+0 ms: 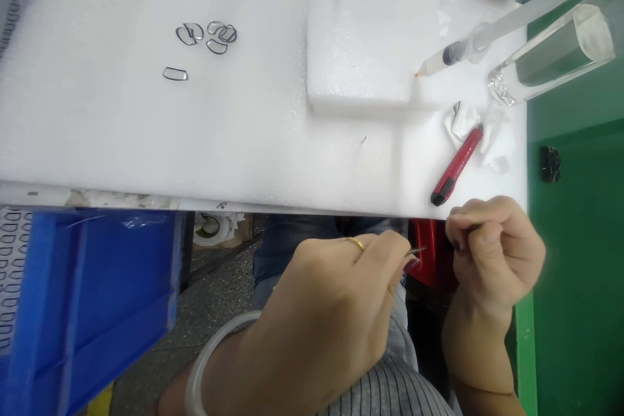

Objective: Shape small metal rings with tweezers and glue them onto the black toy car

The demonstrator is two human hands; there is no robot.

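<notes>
At lower centre of the frame: left hand point(336, 299), back uppermost, extended rightward from lower left; fingers pinched on a slim metal tool point(418, 250), only its tip exposed. Lower right: right hand point(500, 257), forearm upright in the frame, fingers curled leftward and apparently pinched on a small dark piece point(474, 227), mostly hidden, identity uncertain. Both near the front edge of the bench point(234, 149). Step, by judgement: fine handwork, tool tip towards piece; next move calls for steady alignment, light pressure. Upper left: dark-rimmed pieces point(217, 47), loose. Right of centre: red knife point(458, 166).
</notes>
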